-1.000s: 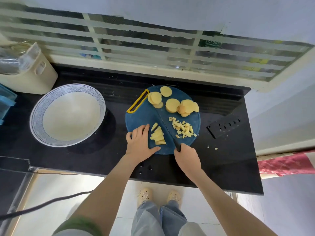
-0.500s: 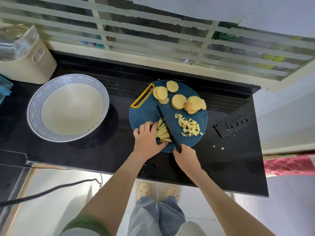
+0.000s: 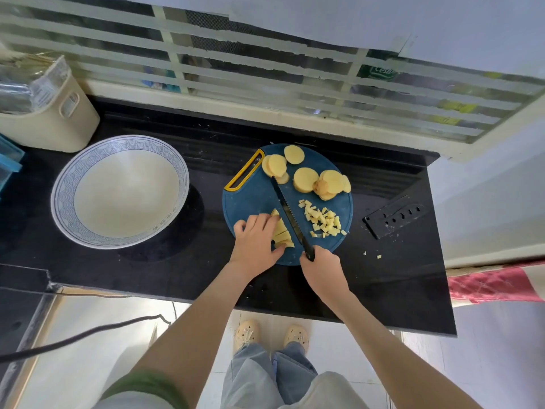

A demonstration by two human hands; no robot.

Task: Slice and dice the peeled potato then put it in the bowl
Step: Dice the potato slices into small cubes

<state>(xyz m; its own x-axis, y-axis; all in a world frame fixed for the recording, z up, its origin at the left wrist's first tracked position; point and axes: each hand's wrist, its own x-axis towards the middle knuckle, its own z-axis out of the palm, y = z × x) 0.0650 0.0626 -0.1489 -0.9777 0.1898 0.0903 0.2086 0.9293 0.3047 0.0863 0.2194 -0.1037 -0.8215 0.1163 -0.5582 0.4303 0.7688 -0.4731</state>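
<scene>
A round blue cutting board (image 3: 253, 199) lies on the black counter. Several round potato slices (image 3: 306, 178) sit at its far side, and a pile of small potato dice (image 3: 323, 221) at its right. My left hand (image 3: 256, 240) holds down a bunch of potato strips (image 3: 281, 234) near the board's front edge, fingers curled over them. My right hand (image 3: 321, 268) grips the handle of a black knife (image 3: 287, 212); its blade lies across the board just right of the strips. A wide white bowl (image 3: 118, 190) with a blue patterned rim stands empty to the left.
A black knife sheath (image 3: 393, 218) lies on the counter right of the board, with a few stray potato bits (image 3: 372, 255) near it. A cream bin (image 3: 50, 119) stands at the back left. The counter's front edge runs just below my hands.
The knife blade has shifted left up against the strips, and my left hand has closed further over them. The camera view has moved slightly.
</scene>
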